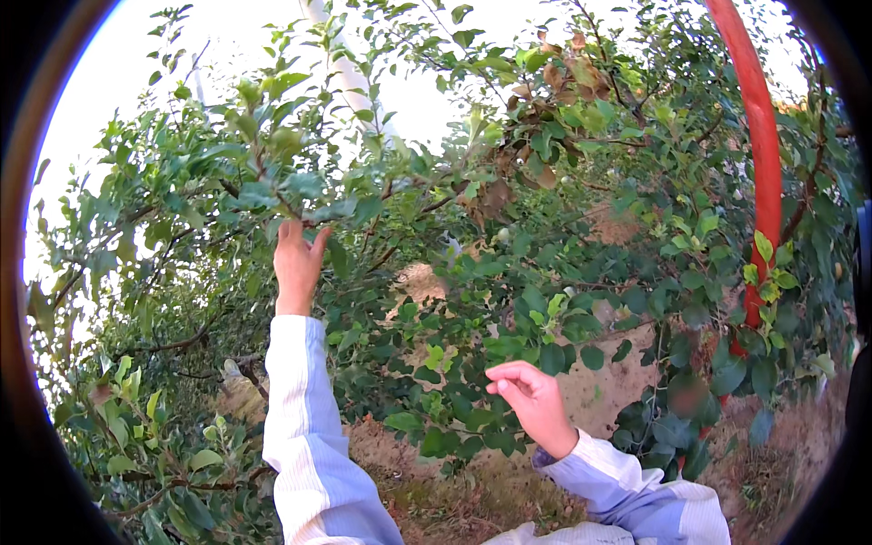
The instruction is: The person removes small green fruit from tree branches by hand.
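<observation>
My left hand (298,262) reaches up at the left of centre, its fingertips at the base of a leafy upright shoot (259,153) on a fruit tree branch; leaves partly hide the fingertips, so a grip cannot be made out. Lower down, right of centre, my right hand (535,405) hovers in front of the foliage with its fingers curled and thumb near the index finger. Nothing shows between them. Green leaves (477,422) hang just left of it. Both forearms wear light blue and white striped sleeves.
A red-coloured pole or trunk (766,157) curves down the right side. Brown withered leaves (579,75) cluster at upper centre. A small pale green fruit (503,234) hangs among the leaves. Behind rises a pale post (351,82). Bare soil (613,368) shows below, and branches (184,344) spread at left.
</observation>
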The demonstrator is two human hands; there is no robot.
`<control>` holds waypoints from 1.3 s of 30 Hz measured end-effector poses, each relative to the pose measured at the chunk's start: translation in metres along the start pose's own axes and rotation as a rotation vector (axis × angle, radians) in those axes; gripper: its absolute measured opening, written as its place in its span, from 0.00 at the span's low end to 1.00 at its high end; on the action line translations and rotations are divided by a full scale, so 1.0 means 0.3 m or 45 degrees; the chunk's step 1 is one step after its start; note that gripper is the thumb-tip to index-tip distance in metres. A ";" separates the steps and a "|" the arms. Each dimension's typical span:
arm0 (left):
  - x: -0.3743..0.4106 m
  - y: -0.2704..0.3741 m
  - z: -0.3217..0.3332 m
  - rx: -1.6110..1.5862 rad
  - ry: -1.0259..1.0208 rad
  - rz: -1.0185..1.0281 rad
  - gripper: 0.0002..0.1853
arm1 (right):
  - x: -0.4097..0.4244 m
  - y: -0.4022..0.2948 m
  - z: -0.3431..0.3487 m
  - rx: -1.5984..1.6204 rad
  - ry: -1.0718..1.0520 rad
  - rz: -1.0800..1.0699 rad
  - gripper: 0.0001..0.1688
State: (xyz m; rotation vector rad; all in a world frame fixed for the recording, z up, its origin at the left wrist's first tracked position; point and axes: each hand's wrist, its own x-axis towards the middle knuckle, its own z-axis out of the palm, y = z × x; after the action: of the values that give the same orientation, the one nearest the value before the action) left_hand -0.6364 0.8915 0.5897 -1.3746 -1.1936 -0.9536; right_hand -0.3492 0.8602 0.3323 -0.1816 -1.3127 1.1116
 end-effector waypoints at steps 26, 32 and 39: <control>-0.132 -0.003 -0.020 0.002 -0.152 -0.078 0.12 | 0.578 -0.203 0.079 -1.248 0.490 -0.615 0.09; -0.140 -0.040 -0.006 0.077 0.040 0.079 0.15 | 0.600 -0.108 0.074 -0.557 0.492 -0.584 0.08; -0.145 -0.019 0.009 0.057 0.027 0.061 0.14 | 0.554 -0.017 0.030 0.724 0.314 0.265 0.05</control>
State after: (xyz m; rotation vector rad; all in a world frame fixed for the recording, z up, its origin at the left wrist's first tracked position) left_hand -0.6505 0.8872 0.5483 -1.3490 -1.1546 -0.9005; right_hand -0.3780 0.9744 0.4501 -0.0293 -0.7332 1.5432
